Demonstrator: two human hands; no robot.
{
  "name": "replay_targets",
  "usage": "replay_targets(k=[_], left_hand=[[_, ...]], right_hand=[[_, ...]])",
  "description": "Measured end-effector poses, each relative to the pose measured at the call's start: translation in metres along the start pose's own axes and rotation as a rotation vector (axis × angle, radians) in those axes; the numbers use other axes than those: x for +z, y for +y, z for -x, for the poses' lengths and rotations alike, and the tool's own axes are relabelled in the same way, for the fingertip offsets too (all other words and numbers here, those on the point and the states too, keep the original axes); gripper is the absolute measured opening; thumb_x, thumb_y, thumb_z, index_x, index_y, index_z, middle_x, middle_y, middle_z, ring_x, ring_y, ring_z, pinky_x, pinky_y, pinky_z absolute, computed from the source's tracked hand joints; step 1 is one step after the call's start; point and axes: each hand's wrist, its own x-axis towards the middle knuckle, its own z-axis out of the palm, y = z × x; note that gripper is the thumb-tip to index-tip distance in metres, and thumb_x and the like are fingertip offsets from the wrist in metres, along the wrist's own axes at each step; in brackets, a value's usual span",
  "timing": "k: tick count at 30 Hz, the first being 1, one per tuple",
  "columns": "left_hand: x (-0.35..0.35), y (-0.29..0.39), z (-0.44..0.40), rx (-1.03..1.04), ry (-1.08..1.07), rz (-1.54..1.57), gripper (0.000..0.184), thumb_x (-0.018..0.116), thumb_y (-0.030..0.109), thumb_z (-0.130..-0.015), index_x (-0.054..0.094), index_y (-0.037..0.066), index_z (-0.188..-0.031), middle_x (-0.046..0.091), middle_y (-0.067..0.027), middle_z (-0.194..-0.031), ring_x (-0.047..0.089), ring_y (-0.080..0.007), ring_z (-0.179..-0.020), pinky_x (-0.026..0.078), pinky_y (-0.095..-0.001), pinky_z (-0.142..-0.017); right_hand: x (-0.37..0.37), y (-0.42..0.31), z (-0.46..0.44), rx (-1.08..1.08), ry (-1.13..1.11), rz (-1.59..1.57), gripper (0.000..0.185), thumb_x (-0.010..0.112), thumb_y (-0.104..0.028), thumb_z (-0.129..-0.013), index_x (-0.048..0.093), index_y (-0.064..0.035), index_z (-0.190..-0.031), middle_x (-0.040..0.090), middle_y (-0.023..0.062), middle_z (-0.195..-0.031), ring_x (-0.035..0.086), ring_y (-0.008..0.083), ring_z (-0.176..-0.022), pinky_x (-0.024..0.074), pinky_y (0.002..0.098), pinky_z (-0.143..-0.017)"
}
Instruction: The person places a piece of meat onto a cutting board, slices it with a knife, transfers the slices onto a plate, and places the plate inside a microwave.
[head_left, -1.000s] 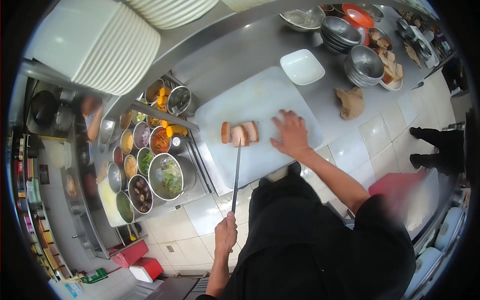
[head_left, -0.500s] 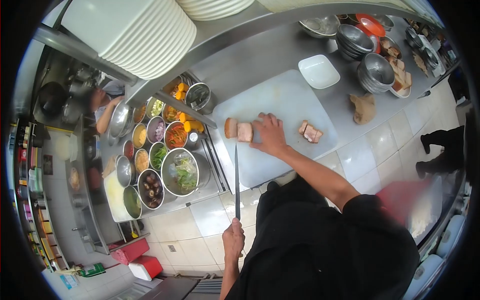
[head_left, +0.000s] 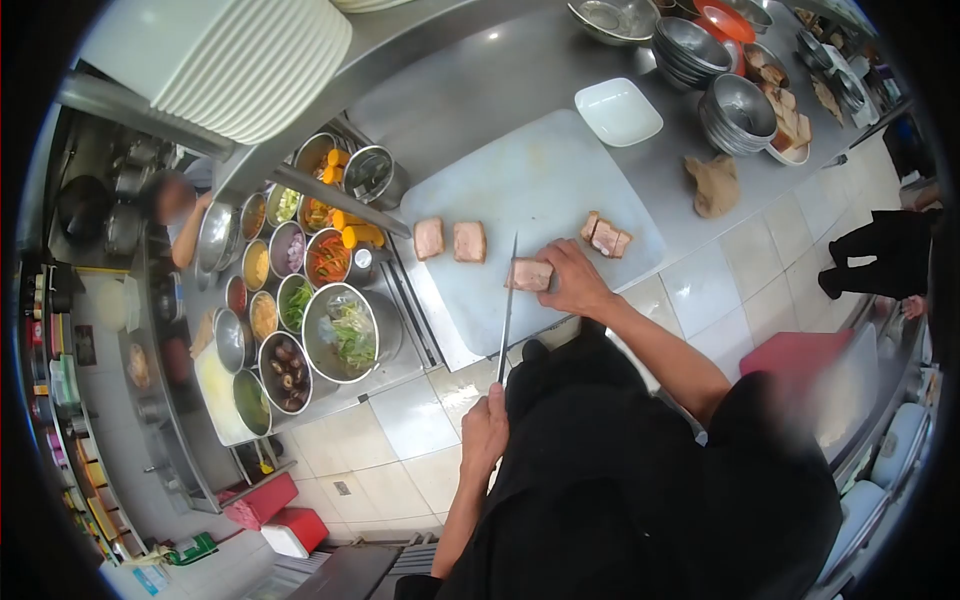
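My left hand (head_left: 485, 430) is closed round the handle of a long knife (head_left: 505, 340). Its blade crosses the near edge of a pale cutting board (head_left: 545, 165) and lies against the left end of a block of pork belly (head_left: 531, 274). My right hand (head_left: 576, 280) grips the block's other end, its fingers curled over the far side. Two more pork belly blocks, one at the board's left edge (head_left: 428, 239) and one beside it (head_left: 469, 242), lie apart from the hands. Cut pork pieces (head_left: 607, 236) sit together just beyond my right hand.
Left of the board stand steel containers of cut vegetables and a large pot (head_left: 375, 345). A white dish (head_left: 618, 112), stacked steel bowls (head_left: 738, 110) and a brown crumpled item (head_left: 712, 186) are at the right. One person (head_left: 188, 235) stands at left; another's legs (head_left: 870, 250) show at right.
My right hand has moved right and nearer with a pork belly block. The knife has come to that block's left end. Two blocks now lie separately at the left. The view has shifted slightly.
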Motion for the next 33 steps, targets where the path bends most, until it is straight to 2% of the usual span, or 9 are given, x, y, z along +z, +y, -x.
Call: replay_targets(k=[3, 5, 11, 22, 23, 25, 26, 30, 33], left_hand=[[0.003, 0.022, -0.007, 0.058, -0.019, -0.068, 0.07, 0.031, 0.051, -0.102, 0.063, -0.009, -0.086, 0.062, -0.0369, -0.088, 0.059, -0.0534, -0.091, 0.045, -0.0538, -0.082], [0.004, 0.032, -0.01, 0.068, -0.009, -0.087, 0.071, 0.031, 0.052, -0.102, 0.063, -0.009, -0.085, 0.062, -0.0374, -0.088, 0.059, -0.0536, -0.091, 0.045, -0.0542, -0.082], [0.002, 0.047, -0.015, 0.065, 0.024, -0.153, 0.071, 0.031, 0.052, -0.102, 0.062, -0.009, -0.085, 0.062, -0.0375, -0.086, 0.059, -0.0545, -0.09, 0.045, -0.0556, -0.081], [-0.012, 0.034, 0.003, 0.022, -0.032, -0.316, 0.07, 0.03, 0.048, -0.102, 0.065, -0.011, -0.089, 0.062, -0.0386, -0.092, 0.058, -0.0541, -0.097, 0.045, -0.0556, -0.088], [-0.007, 0.031, -0.004, 0.011, -0.034, -0.319, 0.07, 0.03, 0.048, -0.102, 0.065, -0.011, -0.089, 0.062, -0.0386, -0.092, 0.058, -0.0541, -0.097, 0.045, -0.0556, -0.088], [0.006, 0.035, -0.03, 0.13, -0.046, -0.331, 0.07, 0.03, 0.048, -0.102, 0.065, -0.011, -0.091, 0.062, -0.0395, -0.093, 0.059, -0.0547, -0.097, 0.046, -0.0559, -0.087], [0.012, 0.043, -0.037, 0.079, 0.004, -0.278, 0.071, 0.03, 0.049, -0.102, 0.065, -0.011, -0.091, 0.062, -0.0393, -0.092, 0.059, -0.0549, -0.094, 0.046, -0.0565, -0.085], [0.013, 0.041, -0.04, 0.124, 0.051, -0.262, 0.072, 0.029, 0.051, -0.102, 0.065, -0.011, -0.09, 0.062, -0.0388, -0.091, 0.059, -0.0547, -0.094, 0.045, -0.0566, -0.084], [0.006, 0.042, -0.029, 0.079, -0.001, -0.26, 0.073, 0.03, 0.052, -0.102, 0.064, -0.011, -0.089, 0.062, -0.0378, -0.089, 0.059, -0.0543, -0.092, 0.046, -0.0559, -0.083]], right_hand=[[0.005, 0.0, 0.003, 0.046, -0.07, -0.041, 0.055, 0.077, -0.012, -0.06, 0.056, -0.005, -0.111, 0.054, 0.016, -0.113, 0.05, 0.0373, -0.109, 0.0441, 0.042, -0.095], [0.006, -0.005, 0.005, -0.04, 0.124, -0.074, 0.05, 0.077, -0.012, -0.06, 0.057, -0.005, -0.105, 0.055, 0.0143, -0.106, 0.051, 0.0361, -0.105, 0.0449, 0.0421, -0.092], [0.01, 0.003, 0.002, -0.079, 0.102, -0.128, 0.046, 0.075, -0.01, -0.059, 0.056, -0.0047, -0.1, 0.056, 0.0133, -0.098, 0.052, 0.0356, -0.098, 0.0455, 0.0425, -0.088], [0.011, 0.008, -0.002, -0.073, 0.053, -0.194, 0.046, 0.075, -0.012, -0.058, 0.058, -0.0025, -0.1, 0.057, 0.0156, -0.102, 0.051, 0.0363, -0.099, 0.0459, 0.0433, -0.088], [0.012, 0.008, 0.0, -0.072, 0.04, -0.197, 0.048, 0.076, -0.013, -0.058, 0.058, -0.0016, -0.101, 0.057, 0.0173, -0.103, 0.051, 0.0372, -0.101, 0.0456, 0.0443, -0.089], [0.012, 0.007, -0.001, -0.069, 0.029, -0.19, 0.049, 0.076, -0.013, -0.058, 0.059, -0.0018, -0.102, 0.057, 0.0173, -0.103, 0.051, 0.0373, -0.101, 0.0456, 0.0445, -0.089], [0.011, 0.006, -0.001, -0.064, 0.018, -0.175, 0.05, 0.076, -0.013, -0.058, 0.059, -0.0019, -0.103, 0.057, 0.0173, -0.103, 0.051, 0.0374, -0.101, 0.0456, 0.0447, -0.089], [0.01, 0.004, 0.0, -0.052, 0.02, -0.156, 0.05, 0.076, -0.012, -0.057, 0.058, -0.002, -0.103, 0.057, 0.017, -0.104, 0.051, 0.0375, -0.101, 0.0452, 0.0446, -0.09], [0.007, 0.005, 0.006, -0.07, 0.121, -0.167, 0.05, 0.076, -0.013, -0.058, 0.057, -0.0018, -0.103, 0.056, 0.0171, -0.105, 0.05, 0.0373, -0.102, 0.0448, 0.044, -0.091]])
